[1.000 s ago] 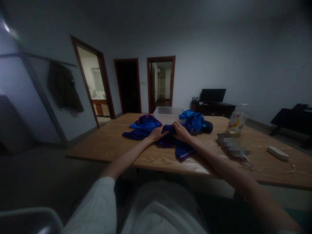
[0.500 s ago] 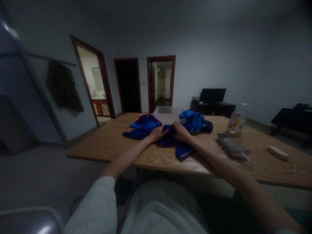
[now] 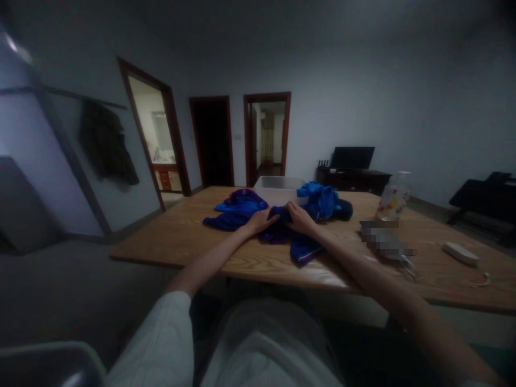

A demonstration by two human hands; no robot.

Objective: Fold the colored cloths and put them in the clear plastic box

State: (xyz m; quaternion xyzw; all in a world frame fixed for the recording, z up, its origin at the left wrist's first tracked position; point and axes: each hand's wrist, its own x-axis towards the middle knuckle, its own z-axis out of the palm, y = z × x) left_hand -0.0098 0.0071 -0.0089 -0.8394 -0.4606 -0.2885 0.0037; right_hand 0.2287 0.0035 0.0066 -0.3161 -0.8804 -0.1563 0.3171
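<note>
A dark blue and purple garment (image 3: 282,234) lies crumpled on the wooden table (image 3: 193,236) in front of me. My left hand (image 3: 261,221) rests on its left part with the fingers closed on the cloth. My right hand (image 3: 299,218) grips the same garment just to the right, fingers curled into it. The two hands almost touch. Another blue garment (image 3: 238,207) lies behind my left hand. A brighter blue one (image 3: 321,199) is heaped behind my right hand.
A clear plastic tub (image 3: 278,190) stands at the table's far side between the heaps. A plastic bottle (image 3: 393,199) stands to the right, with a blurred-out item (image 3: 382,242) and a white power strip (image 3: 459,252) nearer the right edge. Doorways open in the far wall.
</note>
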